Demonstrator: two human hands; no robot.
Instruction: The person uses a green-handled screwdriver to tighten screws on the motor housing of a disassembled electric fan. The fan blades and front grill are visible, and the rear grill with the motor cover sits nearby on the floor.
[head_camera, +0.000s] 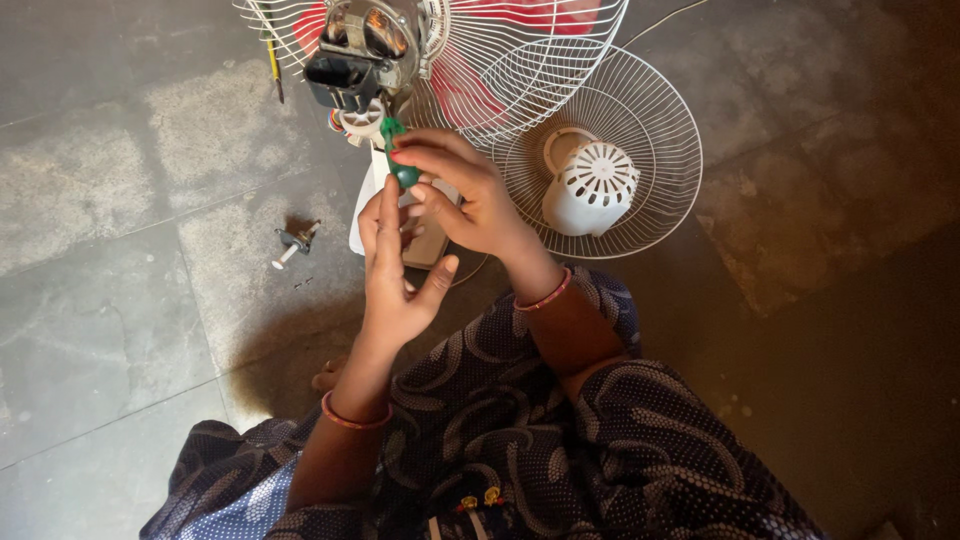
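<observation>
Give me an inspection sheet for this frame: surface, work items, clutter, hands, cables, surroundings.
Surface: grey stone floor, stained.
Job's things: green-handled screwdriver at exposed fan motor; red blades behind wire guard.
Clutter: loose wire guard with white motor cover; small metal part; second tool upper left.
Hands: right hand fingers grip the screwdriver; left hand touches its handle.
Cables: thin cord top right.
Surroundings: nothing seen.

head view | from above, facing steeply down | close over lap and floor (120, 200) | single view
</observation>
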